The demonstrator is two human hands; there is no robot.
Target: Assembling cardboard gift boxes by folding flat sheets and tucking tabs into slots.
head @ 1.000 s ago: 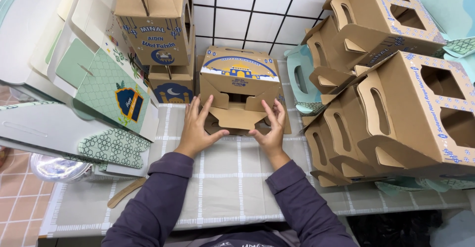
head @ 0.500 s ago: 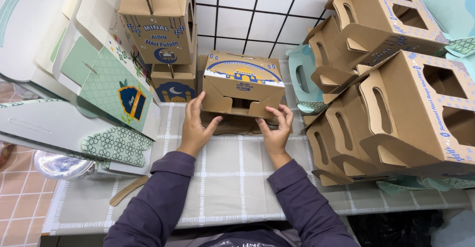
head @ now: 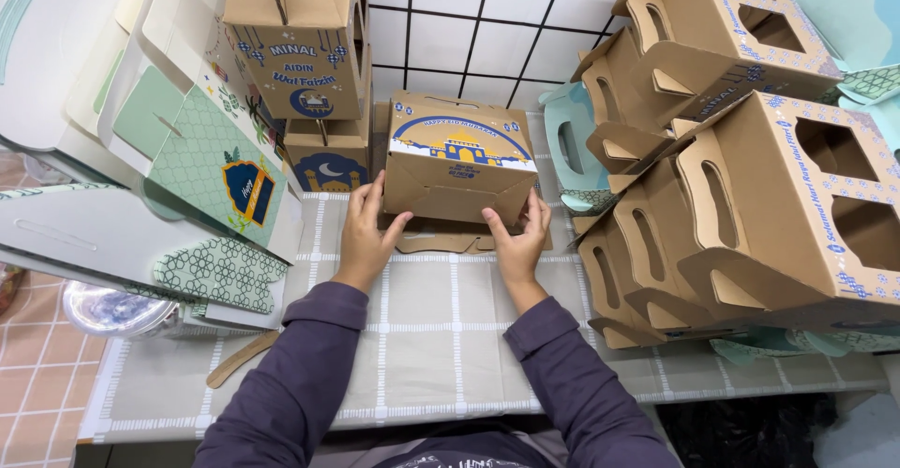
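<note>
Left hand [head: 366, 229]: fingers spread, pressed on the left side of the brown cardboard box [head: 459, 163].
Right hand [head: 518, 241]: clasping its right lower corner.
Box: on the checked tabletop [head: 422, 337], centre, between stacked boxes [head: 741, 149] and flat green cartons [head: 202, 163].

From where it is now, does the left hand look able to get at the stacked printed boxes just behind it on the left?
Probably yes. The left hand rests on the brown box, and the stacked boxes stand right beside it with nothing between; the leaning green flat cartons sit further left, off that path.
</note>
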